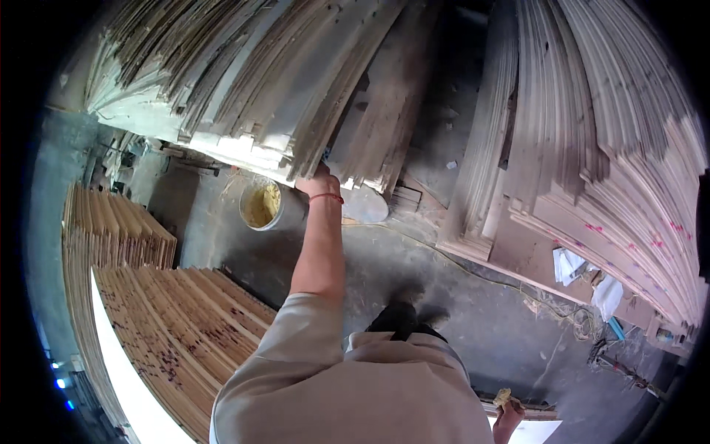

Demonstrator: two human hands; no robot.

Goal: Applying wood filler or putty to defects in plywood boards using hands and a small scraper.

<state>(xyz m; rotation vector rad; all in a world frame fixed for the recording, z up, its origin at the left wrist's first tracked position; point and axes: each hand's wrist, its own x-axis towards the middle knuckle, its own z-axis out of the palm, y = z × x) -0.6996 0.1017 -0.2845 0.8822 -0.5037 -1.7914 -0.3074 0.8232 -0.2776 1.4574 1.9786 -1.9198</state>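
My left arm reaches forward, with a red cord round the wrist. My left hand [318, 182] is closed at the near end of a tall stack of thin wooden boards [296, 96]. Its fingertips are hidden against the board edges, so what they grip does not show. Beside that hand, on the floor, stands a white bucket [275, 222] with a yellow mass [262, 203] inside. Low on the right, my right hand [506, 423] is closed on a yellowish lump [504, 398], next to a white-faced board [536, 431].
More board stacks stand at the right [547, 111] and at the left [177, 318]. White crumpled sheets [568, 266] lie on a low ledge at the right. A thin cable [473, 274] runs over the concrete floor [481, 325]. A dark metal tool [629, 370] lies at the lower right.
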